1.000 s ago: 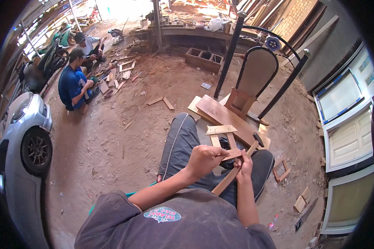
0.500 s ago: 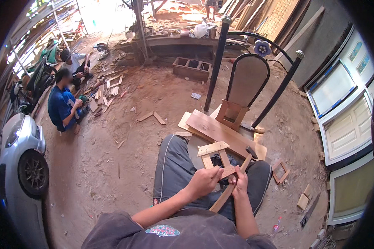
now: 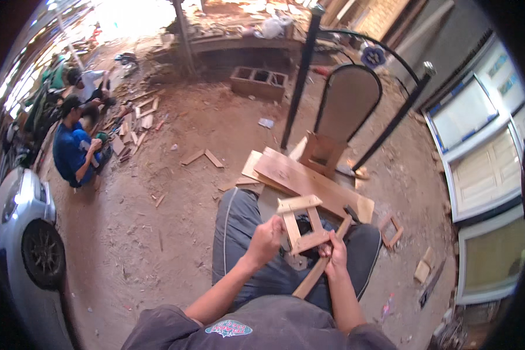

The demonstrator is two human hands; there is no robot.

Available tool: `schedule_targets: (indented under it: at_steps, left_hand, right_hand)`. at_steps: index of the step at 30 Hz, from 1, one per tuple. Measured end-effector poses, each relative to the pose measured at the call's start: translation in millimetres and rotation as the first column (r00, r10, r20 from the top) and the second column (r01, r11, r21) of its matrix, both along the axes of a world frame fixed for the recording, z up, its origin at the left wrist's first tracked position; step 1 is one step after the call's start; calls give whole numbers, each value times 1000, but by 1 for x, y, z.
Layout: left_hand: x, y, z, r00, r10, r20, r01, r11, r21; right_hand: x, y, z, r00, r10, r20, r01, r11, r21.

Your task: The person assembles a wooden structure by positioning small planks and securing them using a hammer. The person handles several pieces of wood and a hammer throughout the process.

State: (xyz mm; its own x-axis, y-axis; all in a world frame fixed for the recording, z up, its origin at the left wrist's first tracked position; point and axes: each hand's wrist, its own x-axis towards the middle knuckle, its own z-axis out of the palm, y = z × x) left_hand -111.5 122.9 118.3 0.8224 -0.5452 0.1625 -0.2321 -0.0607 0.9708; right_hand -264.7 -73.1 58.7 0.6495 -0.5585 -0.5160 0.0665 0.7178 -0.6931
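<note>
Over my lap is a small rectangular wooden frame [image 3: 290, 226] of pale and reddish slats, its near right corner at my right hand. My right hand [image 3: 336, 256] is closed round the wooden handle of a hammer [image 3: 316, 277], and its thumb lies at the frame's corner. The hammer's dark head points away from me and its handle slants back toward my waist. My left hand [image 3: 266, 240] is closed in a fist just left of the frame; whether anything is inside its fingers is hidden.
Reddish boards [image 3: 300, 182] lie before my knees, below a black metal frame [image 3: 298, 87] with an arched panel. Another small wooden frame [image 3: 392, 231] is on the dirt by my right knee. Two people crouch at left beyond a silver car [image 3: 26, 198]; white doors [image 3: 490, 157] lean at right.
My left hand has moved left, off the wooden frame's near edge to beside its left slat. My right hand keeps its hold on the hammer. The view has shifted slightly.
</note>
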Motion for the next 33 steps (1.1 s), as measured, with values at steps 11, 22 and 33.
schedule_targets:
  at_steps: [11, 22, 33]
  left_hand:
    - [12, -26, -92, 954, -12, -298, 65, 984, 168]
    - [30, -71, -128, 270, -235, -934, -112, 955, -273]
    - [25, -81, -144, 341, -151, -928, -243, 939, -243]
  right_hand:
    - [37, 3, -28, 958, -220, -183, 242, 965, 106]
    - [53, -11, -44, 971, -105, -214, 114, 993, 31]
    - [11, -40, 10, 986, 31, -164, -30, 1000, 6]
